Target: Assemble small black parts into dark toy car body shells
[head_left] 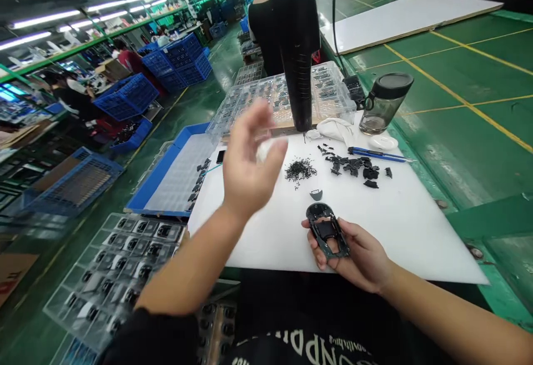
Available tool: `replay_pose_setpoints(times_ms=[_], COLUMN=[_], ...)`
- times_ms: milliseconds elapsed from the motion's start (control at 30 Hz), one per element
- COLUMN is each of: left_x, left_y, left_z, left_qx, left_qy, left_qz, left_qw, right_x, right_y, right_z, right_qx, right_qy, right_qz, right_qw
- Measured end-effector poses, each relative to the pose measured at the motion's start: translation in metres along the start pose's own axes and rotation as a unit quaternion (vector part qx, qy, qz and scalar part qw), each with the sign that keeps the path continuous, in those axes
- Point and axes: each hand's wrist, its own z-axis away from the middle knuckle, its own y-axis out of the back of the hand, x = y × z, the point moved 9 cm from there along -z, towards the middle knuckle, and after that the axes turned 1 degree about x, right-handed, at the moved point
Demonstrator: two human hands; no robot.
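Right hand (362, 259) clamps the mouse-shaped shell (325, 228) hollow-up, likely for access; left of it, the left hand (249, 176), fingers apart!

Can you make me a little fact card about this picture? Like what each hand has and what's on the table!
Left hand: raised, blurry, no object visible in it
Right hand: holding a black frame
White tabletop: pile of tiny black bits, bigger black pieces, lidded cup
Left of tabletop: blue tray
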Motion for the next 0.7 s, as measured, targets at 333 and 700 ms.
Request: replay_pose_setpoints(times_ms=[333,700], left_x=[-0.001,0.028], left_y=[-0.025,-0.021], left_z=[0.148,0.138], left_qx=[-0.123,-0.11], left_qy=[0.171,0.027], left_qz=[0.041,-0.031], left_qw=[0.977,0.993], right_x=[0.008,0.008], right_y=[-0.01,-0.016], right_z=[0.002,0.004], right_qx=[-0.043,-0.039], right_qy=[0.007,0.063], right_qz=[0.04,0.177], right_qw=[0.998,0.982])
